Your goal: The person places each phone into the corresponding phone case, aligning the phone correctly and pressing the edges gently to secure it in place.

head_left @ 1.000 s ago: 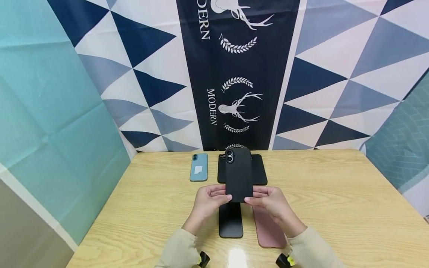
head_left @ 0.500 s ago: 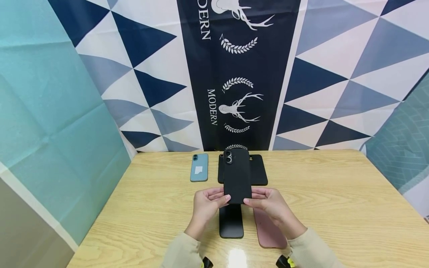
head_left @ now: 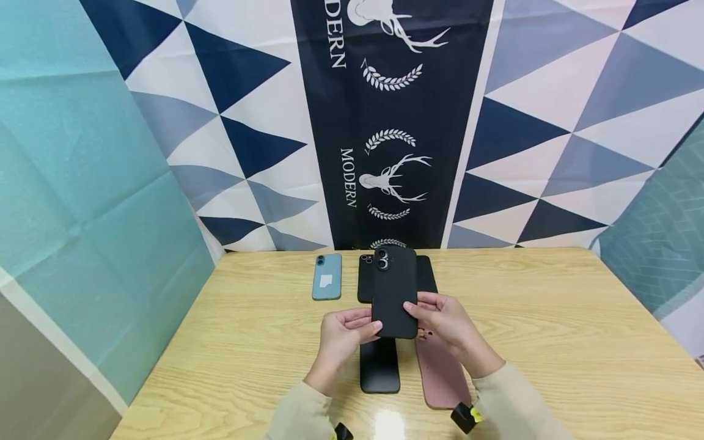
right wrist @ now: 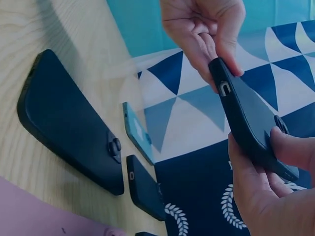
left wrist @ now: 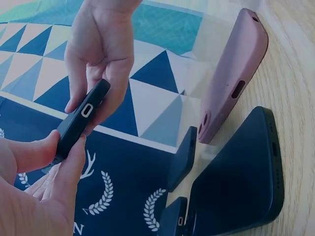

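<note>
A phone in a black case [head_left: 395,293] is held up above the table, with its two ringed camera lenses at the top left. My left hand [head_left: 342,336] pinches its lower left edge between thumb and fingers. Higher on the opposite edge, my right hand [head_left: 450,324] grips it, thumb on the back. The charging port on the bottom edge shows in both wrist views. Below it on the table lie a black phone [head_left: 379,366] and, to the right, a pink phone case [head_left: 444,374], partly hidden by my right hand.
Farther back, two black phones or cases [head_left: 426,275] lie side by side, partly covered by the held phone. A light blue phone [head_left: 327,275] with a white sticker lies to their left. Patterned cloth [head_left: 264,140] hangs behind the wooden table [head_left: 247,348].
My right hand has slid up along the phone's right edge, uncovering the pink case's camera end. The phone has shifted slightly right; my left hand keeps its pinch.
</note>
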The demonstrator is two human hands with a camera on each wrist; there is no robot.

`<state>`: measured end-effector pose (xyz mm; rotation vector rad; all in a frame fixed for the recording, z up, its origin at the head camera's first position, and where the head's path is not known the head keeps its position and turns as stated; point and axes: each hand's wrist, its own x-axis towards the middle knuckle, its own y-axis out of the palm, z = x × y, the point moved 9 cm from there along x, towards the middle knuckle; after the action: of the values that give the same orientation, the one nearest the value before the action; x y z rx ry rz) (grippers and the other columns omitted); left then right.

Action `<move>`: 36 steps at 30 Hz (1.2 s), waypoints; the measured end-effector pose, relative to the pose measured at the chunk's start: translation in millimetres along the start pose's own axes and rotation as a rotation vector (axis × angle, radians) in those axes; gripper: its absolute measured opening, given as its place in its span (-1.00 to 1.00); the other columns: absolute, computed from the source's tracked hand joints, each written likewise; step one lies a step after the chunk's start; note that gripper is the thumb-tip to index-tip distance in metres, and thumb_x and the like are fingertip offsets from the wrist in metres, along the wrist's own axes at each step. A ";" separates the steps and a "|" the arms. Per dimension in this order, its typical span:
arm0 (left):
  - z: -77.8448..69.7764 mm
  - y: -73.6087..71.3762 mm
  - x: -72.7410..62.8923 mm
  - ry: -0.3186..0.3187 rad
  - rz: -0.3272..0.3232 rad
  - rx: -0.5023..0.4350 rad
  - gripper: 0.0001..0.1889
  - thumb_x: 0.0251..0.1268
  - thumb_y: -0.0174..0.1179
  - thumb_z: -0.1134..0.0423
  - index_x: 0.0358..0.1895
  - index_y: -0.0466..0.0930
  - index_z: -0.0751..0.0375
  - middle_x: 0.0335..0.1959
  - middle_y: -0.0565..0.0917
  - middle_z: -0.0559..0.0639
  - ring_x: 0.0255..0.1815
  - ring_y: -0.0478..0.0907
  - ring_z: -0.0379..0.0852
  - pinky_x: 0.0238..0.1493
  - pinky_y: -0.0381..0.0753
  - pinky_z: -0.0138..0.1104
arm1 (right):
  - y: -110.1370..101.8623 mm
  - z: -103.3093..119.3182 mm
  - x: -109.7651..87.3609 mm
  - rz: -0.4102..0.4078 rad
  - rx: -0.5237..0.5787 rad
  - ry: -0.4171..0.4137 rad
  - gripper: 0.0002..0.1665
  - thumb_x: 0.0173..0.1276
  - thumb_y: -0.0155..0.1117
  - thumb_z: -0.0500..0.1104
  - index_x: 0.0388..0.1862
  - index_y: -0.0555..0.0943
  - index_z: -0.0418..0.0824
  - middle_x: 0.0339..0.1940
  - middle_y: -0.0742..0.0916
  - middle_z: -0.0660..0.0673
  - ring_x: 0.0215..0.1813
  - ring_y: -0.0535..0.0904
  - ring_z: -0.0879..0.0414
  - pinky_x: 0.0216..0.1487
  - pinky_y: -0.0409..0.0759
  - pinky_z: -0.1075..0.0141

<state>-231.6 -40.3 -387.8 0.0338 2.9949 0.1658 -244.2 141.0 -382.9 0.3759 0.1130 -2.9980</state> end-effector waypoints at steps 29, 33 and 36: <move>-14.5 -3.6 14.5 0.014 0.076 0.288 -0.54 0.16 0.35 0.30 0.12 0.55 0.43 -0.01 0.71 0.27 0.01 0.69 -0.01 -0.09 0.73 -0.27 | 13.2 -11.0 -9.4 0.004 0.022 -0.021 -0.39 0.33 0.28 -0.19 0.20 0.41 -0.58 -0.18 0.79 -0.09 -0.28 0.70 0.32 -0.19 0.70 0.43; -16.1 -3.9 13.0 0.033 0.079 0.277 -0.54 0.15 0.35 0.31 0.11 0.55 0.45 -0.01 0.70 0.30 0.01 0.69 0.02 -0.10 0.74 -0.27 | 15.9 -9.7 -9.5 0.049 0.038 -0.048 -0.40 0.33 0.28 -0.18 0.19 0.42 -0.59 -0.22 0.80 -0.01 -0.27 0.70 0.33 -0.17 0.70 0.44; -17.8 -4.9 11.0 0.061 0.064 0.271 -0.55 0.13 0.36 0.34 0.08 0.56 0.49 -0.01 0.69 0.34 0.00 0.70 0.06 -0.14 0.74 -0.26 | 19.6 -10.5 -9.2 0.099 0.055 -0.060 -0.40 0.35 0.27 -0.17 0.20 0.43 -0.57 -0.21 0.80 0.03 -0.25 0.71 0.33 -0.15 0.69 0.44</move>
<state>-245.1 -46.8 -372.3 0.1565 3.0551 -0.2372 -230.4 123.5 -392.0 0.2874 0.0063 -2.9157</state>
